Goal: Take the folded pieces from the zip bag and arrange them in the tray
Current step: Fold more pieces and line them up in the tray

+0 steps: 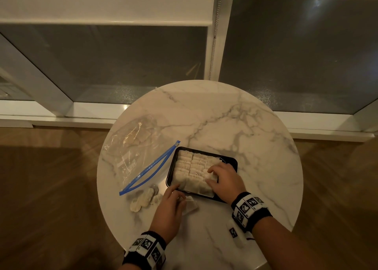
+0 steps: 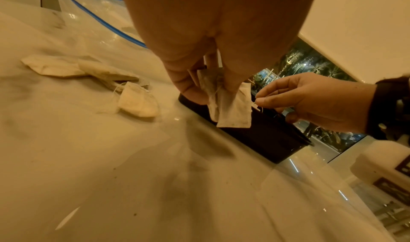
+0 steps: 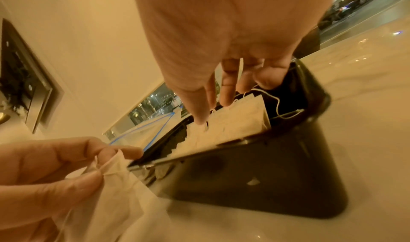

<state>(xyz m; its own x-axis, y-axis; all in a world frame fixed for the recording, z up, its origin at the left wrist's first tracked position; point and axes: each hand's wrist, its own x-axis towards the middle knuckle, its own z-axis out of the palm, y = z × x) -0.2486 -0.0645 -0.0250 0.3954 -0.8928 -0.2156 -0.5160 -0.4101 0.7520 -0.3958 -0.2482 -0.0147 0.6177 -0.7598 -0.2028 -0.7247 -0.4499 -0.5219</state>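
Note:
A black tray (image 1: pixel 232 161) on the round marble table (image 1: pixel 235 126) holds rows of folded white pieces (image 1: pixel 189 167). My right hand (image 1: pixel 210 175) is over the tray's near right part. Its thumb and fairly straight fingertips (image 3: pixel 226 101) touch the tops of the pieces (image 3: pixel 235 123). My left hand (image 1: pixel 173 196) hovers at the tray's front left corner and pinches folded pieces (image 2: pixel 230 108) that hang from its fingers. The clear zip bag (image 1: pixel 133 153) with a blue zipper lies open to the left, with a few pieces still inside. Several loose pieces (image 1: pixel 143 200) lie on the table beside my left hand.
A small white block with a black marker (image 1: pixel 235 235) lies on the table near my right wrist. The table's front edge is close under both forearms. Behind the table is a window with a low sill; wooden floor surrounds it.

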